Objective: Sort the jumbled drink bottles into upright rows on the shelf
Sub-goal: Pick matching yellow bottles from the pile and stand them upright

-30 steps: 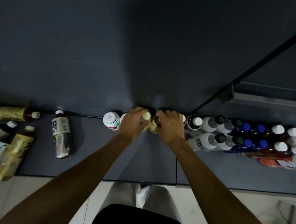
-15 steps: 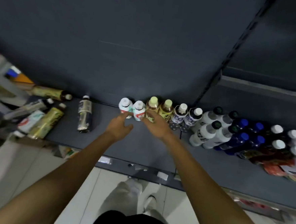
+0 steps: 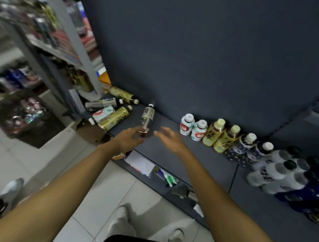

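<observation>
One lying bottle [image 3: 147,116], cap toward back wall, left hand [image 3: 130,138] touching base, right hand [image 3: 169,138] released

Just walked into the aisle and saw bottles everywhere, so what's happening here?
A person is tidying drink bottles on a low dark shelf. Their left hand reaches the bottom end of a lone lying bottle, and the right hand is open beside it. To the right, a row of upright bottles lines the back wall. At the left, a pile of bottles lies unsorted.

Upright bottle row [image 3: 218,135] stands at three o'clock on the shelf [image 3: 199,161]; toppled bottles [image 3: 114,109] lie at ten o'clock.
</observation>
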